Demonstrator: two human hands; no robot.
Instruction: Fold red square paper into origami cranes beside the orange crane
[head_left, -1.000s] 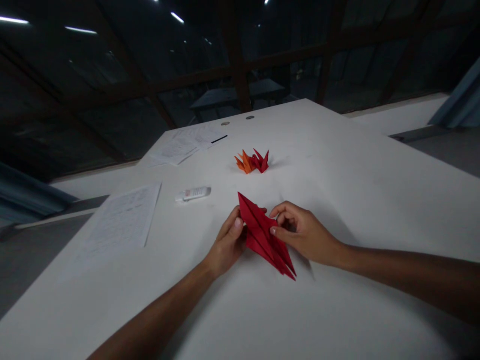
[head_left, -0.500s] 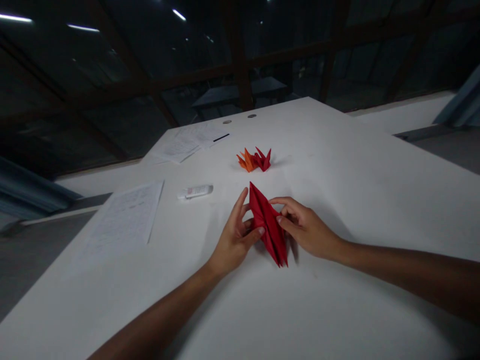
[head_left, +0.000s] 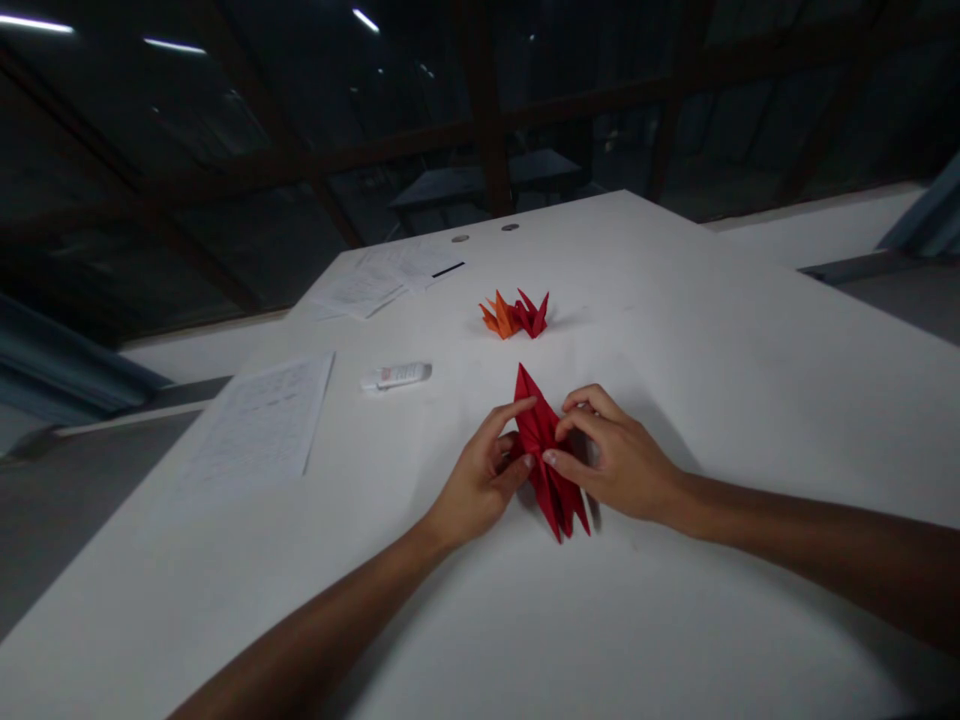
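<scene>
A folded red origami paper (head_left: 551,490), long and pointed at its far end, is between my hands just above the white table (head_left: 480,640). My left hand (head_left: 484,475) grips its left side, thumb on the near face and index finger laid across the upper part. On the right edge, my right hand (head_left: 619,455) pinches the paper with thumb and bent fingers. Several loose points fan out at the near end. Beyond my hands, an orange paper crane (head_left: 500,317) stands against a red paper crane (head_left: 533,316).
A white glue tube (head_left: 397,376) lies left of the cranes. One written sheet (head_left: 255,425) rests at the table's left edge. Farther back are more papers (head_left: 375,280), a dark pen (head_left: 448,269) and two small round discs (head_left: 460,238). Dark windows stand behind the table.
My left index finger has come down across the paper's upper part. My right fingers have moved inward over its middle, and the near points have spread wider apart.
</scene>
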